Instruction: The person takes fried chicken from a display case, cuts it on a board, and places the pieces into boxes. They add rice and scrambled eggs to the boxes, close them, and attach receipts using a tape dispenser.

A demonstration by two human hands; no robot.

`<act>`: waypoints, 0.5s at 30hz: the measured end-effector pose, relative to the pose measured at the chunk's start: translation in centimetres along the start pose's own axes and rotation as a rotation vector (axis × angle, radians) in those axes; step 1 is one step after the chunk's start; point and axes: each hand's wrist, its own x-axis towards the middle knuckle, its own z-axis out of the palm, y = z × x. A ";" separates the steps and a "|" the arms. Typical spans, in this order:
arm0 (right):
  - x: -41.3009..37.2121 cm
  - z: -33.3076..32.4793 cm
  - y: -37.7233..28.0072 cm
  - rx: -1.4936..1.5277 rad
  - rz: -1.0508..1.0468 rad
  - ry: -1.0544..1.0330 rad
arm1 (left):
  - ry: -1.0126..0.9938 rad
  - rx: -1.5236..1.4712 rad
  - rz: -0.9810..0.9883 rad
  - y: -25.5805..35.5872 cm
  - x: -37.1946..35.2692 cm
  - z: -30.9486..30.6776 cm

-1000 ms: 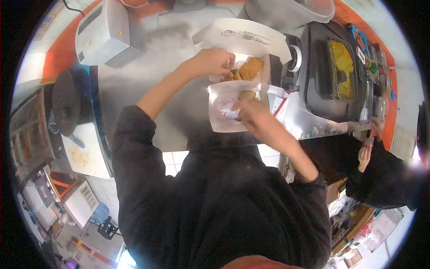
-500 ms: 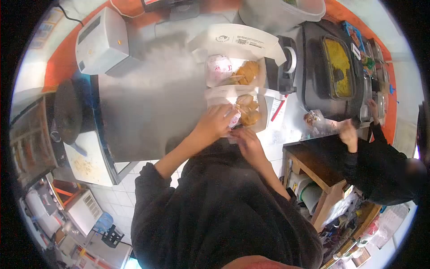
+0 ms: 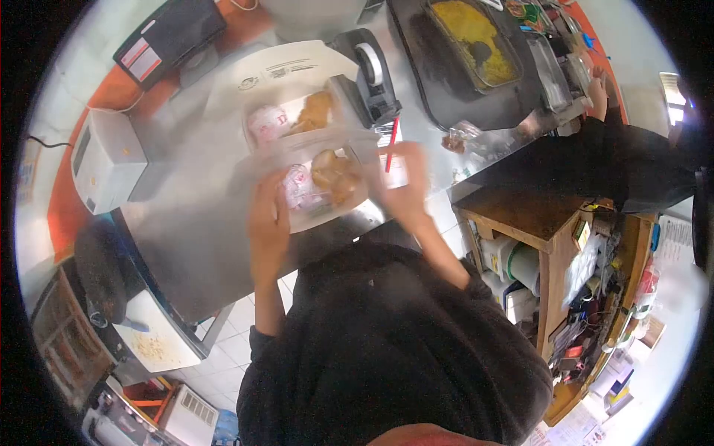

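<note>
A cardboard food box (image 3: 301, 223) stands open at the near edge of the steel counter. Inside it lie a red-printed white wrapped bundle (image 3: 301, 187) and pieces of brown fried food (image 3: 335, 177). My left hand (image 3: 268, 223) grips the box's left wall. At the right wall, my right hand (image 3: 402, 186) is closed on the side; motion blurs its fingers. Just behind, a second open box (image 3: 286, 70) holds another wrapped bundle (image 3: 269, 123) and fried food (image 3: 314, 111).
A black tape dispenser (image 3: 370, 78) stands right of the boxes, beside a red pen (image 3: 393, 145) on paper. Farther right are a black case (image 3: 439, 104) and a tub of yellow food (image 3: 476, 44). A co-worker's hand (image 3: 597, 93) reaches toward the containers. A white printer-like box (image 3: 111, 160) sits left.
My hands have moved from the wrapped bundle and the box's front to its two sides. The bundle now lies uncovered by my hand. The whole view has turned and shifted.
</note>
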 end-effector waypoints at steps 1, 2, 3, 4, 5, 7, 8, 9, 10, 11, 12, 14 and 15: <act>0.3 -2.9 2.5 -0.110 0.053 0.151 | 0.050 -0.048 -0.018 0.5 -0.4 -0.5; 0.2 -5.7 5.6 -0.182 0.269 0.269 | 0.107 -0.095 -0.037 0.9 -0.6 -0.7; -0.1 -7.6 9.8 -0.249 0.380 0.451 | 0.122 -0.089 -0.045 1.2 -0.6 -0.4; -1.3 -10.0 16.3 -0.581 0.370 0.417 | 0.094 -0.108 -0.078 1.3 -0.7 0.0; -1.1 -11.5 19.4 -0.604 0.590 0.314 | 0.075 -0.118 -0.126 1.5 -1.1 0.1; -0.6 -12.7 24.5 -0.493 0.661 0.128 | 0.069 -0.099 -0.076 1.3 -1.0 0.3; -0.6 -12.5 26.2 -0.355 0.529 0.072 | 0.022 -0.109 0.020 1.2 -1.0 0.2; 0.0 -11.6 22.8 -0.512 0.359 0.124 | 0.040 -0.085 -0.011 1.5 -1.2 0.0; 0.2 -11.1 19.7 -0.493 0.355 0.099 | 0.012 -0.008 -0.029 1.9 -1.2 -0.2; 0.2 -10.6 17.1 -0.507 0.161 0.066 | -0.019 0.064 -0.039 1.9 -1.2 -0.4; 0.2 -9.9 14.5 -0.521 -0.032 0.040 | -0.013 0.075 -0.048 1.0 -1.5 -0.2; -0.8 -7.7 9.5 -0.299 -0.178 0.020 | -0.128 0.259 0.068 -1.7 -2.8 1.0; -1.4 -6.3 6.7 -0.092 -0.033 -0.052 | -0.137 0.262 0.062 -2.7 -3.0 1.5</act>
